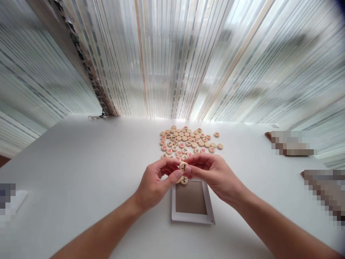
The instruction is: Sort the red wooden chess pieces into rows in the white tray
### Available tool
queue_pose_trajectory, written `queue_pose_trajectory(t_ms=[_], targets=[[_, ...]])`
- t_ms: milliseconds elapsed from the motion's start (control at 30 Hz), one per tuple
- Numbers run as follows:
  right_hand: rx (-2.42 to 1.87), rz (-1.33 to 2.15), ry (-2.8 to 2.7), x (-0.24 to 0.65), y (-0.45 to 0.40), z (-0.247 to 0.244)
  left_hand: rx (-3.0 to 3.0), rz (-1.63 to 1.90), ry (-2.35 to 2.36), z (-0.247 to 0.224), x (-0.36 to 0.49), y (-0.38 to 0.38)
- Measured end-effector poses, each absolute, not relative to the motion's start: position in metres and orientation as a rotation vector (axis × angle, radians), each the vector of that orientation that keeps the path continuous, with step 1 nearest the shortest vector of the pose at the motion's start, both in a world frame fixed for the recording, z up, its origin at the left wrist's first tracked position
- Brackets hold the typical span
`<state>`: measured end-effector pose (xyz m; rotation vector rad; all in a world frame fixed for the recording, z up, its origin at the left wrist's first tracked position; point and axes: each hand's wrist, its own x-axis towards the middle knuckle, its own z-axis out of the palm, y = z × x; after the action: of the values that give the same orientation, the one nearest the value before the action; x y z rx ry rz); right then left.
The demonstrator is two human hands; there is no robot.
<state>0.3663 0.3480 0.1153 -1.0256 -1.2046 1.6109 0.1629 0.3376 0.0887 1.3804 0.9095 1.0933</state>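
Pinching is best kept light, the black-marked round pale-wooden disc being gripped by left hand and right hand fingertips near the white-rimmed, brown-bottomed rectangular tray.

Striped curtain behind; 2 pixelated objects at right.

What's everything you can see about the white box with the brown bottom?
This shallow, rectangular, white-and-brown box looks like cardboard. It has white walls around a flat brown bottom, and no lid on. It lies open side up on the white table, nearer than the scattered round wooden pieces. The left hand and right hand are close to its far edge. A pale round wooden disc with a black mark covers part of that edge; I can't tell whether they touch.
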Motion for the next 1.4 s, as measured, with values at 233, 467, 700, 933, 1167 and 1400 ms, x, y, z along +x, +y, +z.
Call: queue_pose_trajectory(t_ms=[233, 467, 700, 933, 1167, 1400], targets=[[-1.051, 1.635, -1.027, 0.371, 0.318, 0.101, 1.186, 1.030, 0.824, 0.094, 0.176, 0.323], [-0.994, 1.681, -1.012, 0.378, 0.311, 0.100, 1.104, 0.965, 0.816, 0.101, 0.179, 0.322], [-0.919, 1.721, -1.012, 0.377, 0.307, 0.105, 1.043, 0.910, 0.818, 0.108, 0.179, 0.317], [-0.967, 1.613, -1.008, 0.374, 0.304, 0.107, 1.278, 1.047, 0.949, 0.105, 0.182, 0.308], [-0.967, 1.584, -1.075, 0.376, 0.302, 0.108, 1.252, 1.046, 0.943, 0.106, 0.183, 0.308], [-0.931, 1.689, -1.031, 0.379, 0.306, 0.103, 0.978, 0.971, 0.874, 0.106, 0.183, 0.308]])
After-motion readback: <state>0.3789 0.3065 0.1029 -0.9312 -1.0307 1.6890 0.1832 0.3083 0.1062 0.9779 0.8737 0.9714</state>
